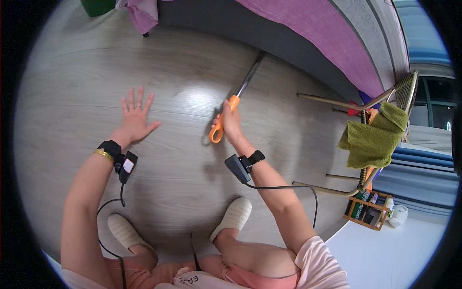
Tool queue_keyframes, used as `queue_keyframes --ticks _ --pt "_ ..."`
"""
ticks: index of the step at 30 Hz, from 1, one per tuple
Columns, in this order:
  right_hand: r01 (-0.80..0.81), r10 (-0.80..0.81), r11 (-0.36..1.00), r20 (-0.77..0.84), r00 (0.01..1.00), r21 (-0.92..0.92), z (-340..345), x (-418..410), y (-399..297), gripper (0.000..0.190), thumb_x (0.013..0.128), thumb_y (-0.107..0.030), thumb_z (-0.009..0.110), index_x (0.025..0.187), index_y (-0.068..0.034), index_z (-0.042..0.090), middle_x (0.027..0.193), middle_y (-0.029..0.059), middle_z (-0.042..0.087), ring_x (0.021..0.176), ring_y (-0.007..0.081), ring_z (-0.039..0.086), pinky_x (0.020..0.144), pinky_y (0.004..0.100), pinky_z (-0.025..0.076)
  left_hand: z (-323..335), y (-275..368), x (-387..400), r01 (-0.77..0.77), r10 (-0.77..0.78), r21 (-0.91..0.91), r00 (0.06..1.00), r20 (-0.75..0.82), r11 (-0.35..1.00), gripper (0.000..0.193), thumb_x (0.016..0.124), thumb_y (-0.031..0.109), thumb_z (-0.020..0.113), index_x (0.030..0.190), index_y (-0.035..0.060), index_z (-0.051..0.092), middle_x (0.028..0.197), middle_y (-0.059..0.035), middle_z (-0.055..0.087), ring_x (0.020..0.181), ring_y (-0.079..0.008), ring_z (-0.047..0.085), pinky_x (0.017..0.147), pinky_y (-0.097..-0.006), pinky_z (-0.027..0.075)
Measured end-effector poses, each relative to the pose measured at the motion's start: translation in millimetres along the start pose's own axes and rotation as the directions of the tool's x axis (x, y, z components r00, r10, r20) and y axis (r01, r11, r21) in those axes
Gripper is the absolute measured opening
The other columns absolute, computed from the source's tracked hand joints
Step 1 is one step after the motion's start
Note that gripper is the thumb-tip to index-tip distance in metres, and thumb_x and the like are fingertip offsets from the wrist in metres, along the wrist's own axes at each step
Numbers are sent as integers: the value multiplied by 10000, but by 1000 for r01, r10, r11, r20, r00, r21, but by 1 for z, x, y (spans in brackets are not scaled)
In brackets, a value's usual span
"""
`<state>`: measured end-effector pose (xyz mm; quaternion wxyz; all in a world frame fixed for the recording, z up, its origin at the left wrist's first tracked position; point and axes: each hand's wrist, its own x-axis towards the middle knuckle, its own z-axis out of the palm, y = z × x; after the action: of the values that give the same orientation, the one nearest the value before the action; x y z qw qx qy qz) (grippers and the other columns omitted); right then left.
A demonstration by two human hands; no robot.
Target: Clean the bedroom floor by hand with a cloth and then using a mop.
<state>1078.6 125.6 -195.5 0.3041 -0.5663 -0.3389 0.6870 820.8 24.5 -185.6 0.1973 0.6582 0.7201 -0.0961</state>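
My right hand grips the orange plastic handle of a metal pole, close to the loop at its end. The pole slants away along the floor, and its far end is hidden under the edge of the bed. My left hand has its fingers spread, palm down on or just over the wood-look floor, with a ring on one finger. Both forearms carry a strapped black device with a cable.
At the right stands a metal-framed woven chair with a green towel over it. A wooden rack with items sits behind. Pink bedding hangs from the bed. Part of a green container shows top left.
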Motion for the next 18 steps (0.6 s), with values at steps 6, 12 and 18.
queue_keyframes --ticks 6,12,18 --pt "-34 36 998 32 999 -57 -18 7 1 273 882 -368 412 866 -120 299 640 48 396 463 134 442 416 303 452 4 5 7 -15 14 -13 999 -40 1000 861 753 578 458 1369 126 60 1401 -197 -71 1266 -431 -93 990 -566 -6" --pt "-51 50 998 -24 998 -38 -21 -34 -7 322 872 -419 416 869 -115 310 639 26 377 459 110 412 401 268 411 1 0 -1 2 -2 -3 999 -33 1000 861 759 583 443 1367 104 64 1399 -206 -56 1265 -437 -81 992 -569 13" --pt "72 -81 996 -167 983 -58 -51 -36 -12 333 865 -450 418 808 -130 345 593 -1 380 441 85 384 376 231 349 9 -1 1 -1 0 -19 999 -53 1000 858 751 604 434 1370 143 60 1403 -195 -57 1265 -434 -86 988 -573 -9"
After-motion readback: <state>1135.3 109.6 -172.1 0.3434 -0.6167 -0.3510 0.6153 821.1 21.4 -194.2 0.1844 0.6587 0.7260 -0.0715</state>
